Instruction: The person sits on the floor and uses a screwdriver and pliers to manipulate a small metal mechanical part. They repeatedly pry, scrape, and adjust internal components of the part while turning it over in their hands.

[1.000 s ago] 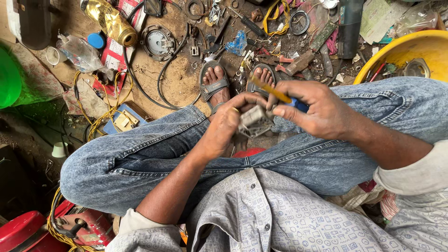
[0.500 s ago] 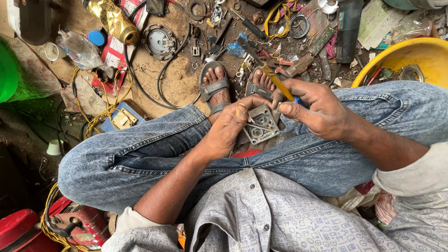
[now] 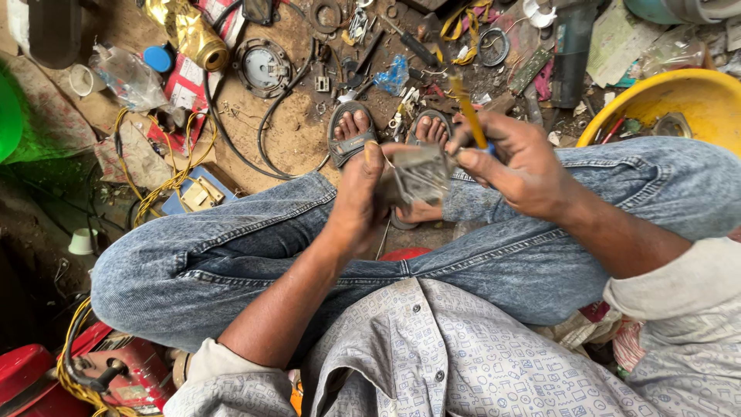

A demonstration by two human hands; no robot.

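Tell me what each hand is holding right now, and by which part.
The left hand grips a small grey metal part by its left edge. The right hand holds a yellow-handled tool by its lower end.

Dirt floor (image 3: 285,131) strewn with cables (image 3: 231,147), tools (image 3: 409,42), yellow tub (image 3: 687,100).

One view only, worn on the person's head and aimed steeply down past the patterned grey shirt (image 3: 463,363) and the blue denim knees (image 3: 231,255). It sits close over the lap, with the cluttered dirt floor (image 3: 293,131) filling the top of the frame.
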